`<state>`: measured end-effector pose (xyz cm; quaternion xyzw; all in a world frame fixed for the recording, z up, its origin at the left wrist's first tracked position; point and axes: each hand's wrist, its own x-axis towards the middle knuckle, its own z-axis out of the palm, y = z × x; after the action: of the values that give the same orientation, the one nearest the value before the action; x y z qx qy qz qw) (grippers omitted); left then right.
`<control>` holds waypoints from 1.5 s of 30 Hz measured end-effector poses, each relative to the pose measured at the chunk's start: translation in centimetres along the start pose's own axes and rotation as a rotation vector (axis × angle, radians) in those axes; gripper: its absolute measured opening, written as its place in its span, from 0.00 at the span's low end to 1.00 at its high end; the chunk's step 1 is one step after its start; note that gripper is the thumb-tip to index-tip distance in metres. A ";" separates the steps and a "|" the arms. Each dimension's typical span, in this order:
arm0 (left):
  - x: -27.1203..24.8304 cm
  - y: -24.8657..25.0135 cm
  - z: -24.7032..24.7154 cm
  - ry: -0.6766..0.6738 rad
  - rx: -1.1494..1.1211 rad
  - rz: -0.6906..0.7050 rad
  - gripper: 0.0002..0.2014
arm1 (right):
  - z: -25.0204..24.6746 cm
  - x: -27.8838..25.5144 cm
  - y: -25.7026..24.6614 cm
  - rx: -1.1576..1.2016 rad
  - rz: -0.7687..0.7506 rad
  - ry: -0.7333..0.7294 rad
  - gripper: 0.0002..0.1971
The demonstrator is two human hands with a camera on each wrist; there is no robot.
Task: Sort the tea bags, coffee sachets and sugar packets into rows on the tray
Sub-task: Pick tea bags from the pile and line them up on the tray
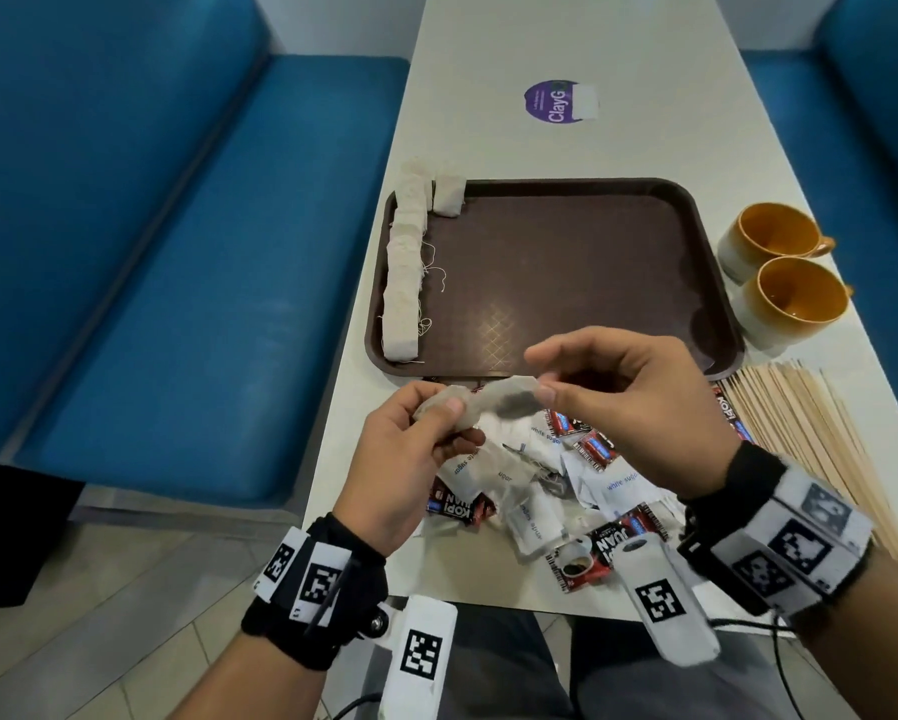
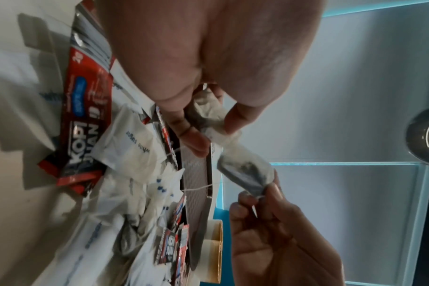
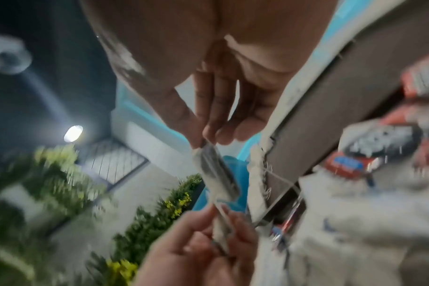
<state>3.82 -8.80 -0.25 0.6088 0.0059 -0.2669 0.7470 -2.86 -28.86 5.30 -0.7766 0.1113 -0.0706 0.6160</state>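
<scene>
A pale tea bag (image 1: 501, 400) hangs stretched between both hands above the table's near end. My left hand (image 1: 457, 420) pinches its left end and my right hand (image 1: 540, 377) pinches its right end. The left wrist view shows the tea bag (image 2: 245, 170) with dark leaves inside and a string trailing to the pile. Below lies a mixed pile (image 1: 540, 485) of white sugar packets (image 1: 618, 483), red-black coffee sachets (image 1: 457, 504) and tea bags. The brown tray (image 1: 566, 262) holds a row of tea bags (image 1: 402, 272) along its left edge, plus one more tea bag (image 1: 446, 194) at the far left corner.
Two orange mugs (image 1: 779, 236) (image 1: 800, 298) stand right of the tray. Wooden stirrers (image 1: 821, 433) lie fanned at the right near edge. A purple sticker (image 1: 558, 101) is on the far tabletop. Blue bench seats (image 1: 202, 252) flank the narrow table.
</scene>
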 end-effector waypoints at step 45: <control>-0.3 0.8 0.3 -0.038 0.208 0.111 0.06 | 1.5 1.5 0.9 -0.195 -0.023 -0.153 0.09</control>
<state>3.78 -8.84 0.70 0.6774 -0.0697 -0.2357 0.6933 -1.11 -28.06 4.01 -0.8371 0.0611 -0.0072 0.5436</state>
